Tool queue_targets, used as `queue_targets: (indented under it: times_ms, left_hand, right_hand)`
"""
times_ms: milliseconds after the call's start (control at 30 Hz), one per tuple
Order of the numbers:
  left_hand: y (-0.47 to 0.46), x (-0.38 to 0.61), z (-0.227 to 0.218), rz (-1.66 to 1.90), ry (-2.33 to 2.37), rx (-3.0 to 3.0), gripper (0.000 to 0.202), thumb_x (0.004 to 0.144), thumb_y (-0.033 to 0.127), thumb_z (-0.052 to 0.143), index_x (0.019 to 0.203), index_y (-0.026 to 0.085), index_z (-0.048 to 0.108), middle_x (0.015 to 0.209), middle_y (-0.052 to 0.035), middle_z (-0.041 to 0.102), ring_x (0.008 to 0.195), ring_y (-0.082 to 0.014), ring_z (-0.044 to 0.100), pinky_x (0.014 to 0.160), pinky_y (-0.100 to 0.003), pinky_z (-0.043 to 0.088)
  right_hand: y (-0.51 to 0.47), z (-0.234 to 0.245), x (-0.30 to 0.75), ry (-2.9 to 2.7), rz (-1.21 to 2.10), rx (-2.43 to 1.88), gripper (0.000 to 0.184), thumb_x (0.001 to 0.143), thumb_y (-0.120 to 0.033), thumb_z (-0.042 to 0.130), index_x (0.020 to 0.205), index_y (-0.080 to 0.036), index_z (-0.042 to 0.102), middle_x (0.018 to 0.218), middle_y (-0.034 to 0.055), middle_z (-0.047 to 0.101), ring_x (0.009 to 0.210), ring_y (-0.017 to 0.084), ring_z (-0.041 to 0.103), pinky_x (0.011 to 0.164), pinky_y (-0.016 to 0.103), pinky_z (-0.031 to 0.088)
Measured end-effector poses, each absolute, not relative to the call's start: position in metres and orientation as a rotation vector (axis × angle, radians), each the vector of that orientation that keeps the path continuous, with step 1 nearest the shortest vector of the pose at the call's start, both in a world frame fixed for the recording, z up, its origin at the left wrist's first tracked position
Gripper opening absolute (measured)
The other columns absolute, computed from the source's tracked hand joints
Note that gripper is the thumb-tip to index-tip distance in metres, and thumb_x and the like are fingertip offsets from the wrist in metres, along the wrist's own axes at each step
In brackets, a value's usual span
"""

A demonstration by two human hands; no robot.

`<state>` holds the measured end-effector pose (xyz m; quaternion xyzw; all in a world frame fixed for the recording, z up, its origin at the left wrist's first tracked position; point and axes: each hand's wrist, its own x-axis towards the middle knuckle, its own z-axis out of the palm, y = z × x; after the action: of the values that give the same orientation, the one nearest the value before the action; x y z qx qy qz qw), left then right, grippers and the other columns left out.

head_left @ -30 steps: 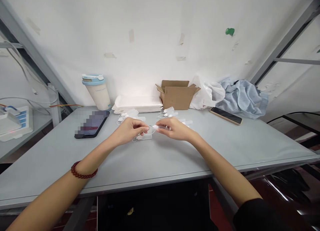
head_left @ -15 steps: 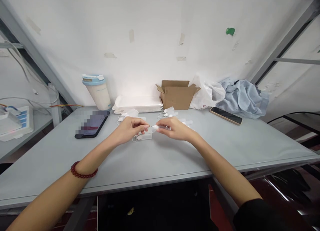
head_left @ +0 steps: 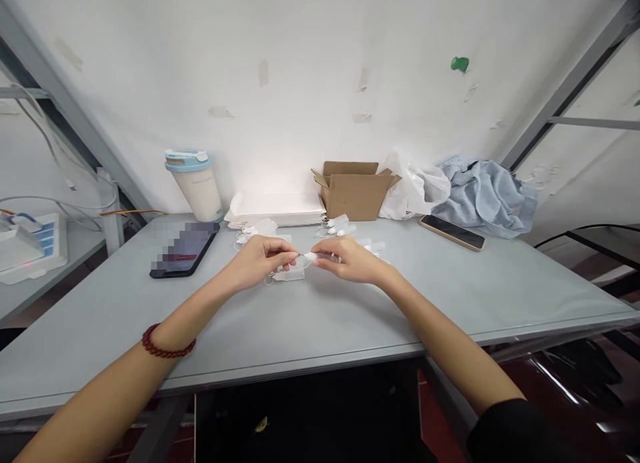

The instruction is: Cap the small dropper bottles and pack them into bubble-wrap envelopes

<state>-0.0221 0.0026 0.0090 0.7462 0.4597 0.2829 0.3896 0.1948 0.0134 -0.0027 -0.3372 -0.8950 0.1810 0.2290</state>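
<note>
Over the middle of the table, my right hand is closed around a small white dropper bottle, with its tip pointing left. Thumb and fingers of my left hand pinch a thin, dark, pin-like piece at that tip. Whether the piece enters the tip is too small to tell. Just below the hands lies another small translucent bottle with a white cord loop. More such bottles lie behind my hands, and some are beyond my right hand.
On the grey table, a phone and a lidded cup stand left. Along the wall are a paper stack, an open cardboard box, a plastic bag and a blue cloth. Another phone lies right.
Both hands keep nearly the same position and grip. Only a very slight shift of the fingers at the bottle tip shows.
</note>
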Motion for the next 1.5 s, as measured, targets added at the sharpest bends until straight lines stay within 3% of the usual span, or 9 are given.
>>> queue_targets:
  times_ms: [1100,1500]
  left_hand:
    - [0.0052,-0.0235,0.0062,0.687,1.121,1.822,0.023,0.078,0.037,0.060,0.077,0.015,0.067,0.071,-0.0024,0.064,0.058,-0.0104,0.050,0.058,-0.024,0.042]
    - [0.0027,-0.0199,0.0011,0.683,1.186,1.898,0.022,0.077,0.035,0.058,0.071,0.014,0.066,0.066,-0.0017,0.063,0.056,-0.0115,0.053,0.051,-0.022,0.040]
  right_hand:
    - [0.0126,-0.0015,0.1946,-2.470,0.523,-0.921,0.018,0.087,-0.024,0.050,0.092,-0.014,0.064,0.077,0.0042,0.064,0.067,0.013,0.052,0.062,0.025,0.037]
    - [0.0115,-0.0088,0.1898,-2.481,0.410,-0.930,0.017,0.087,-0.019,0.051,0.095,-0.011,0.064,0.078,0.0064,0.065,0.068,0.014,0.053,0.064,0.025,0.037]
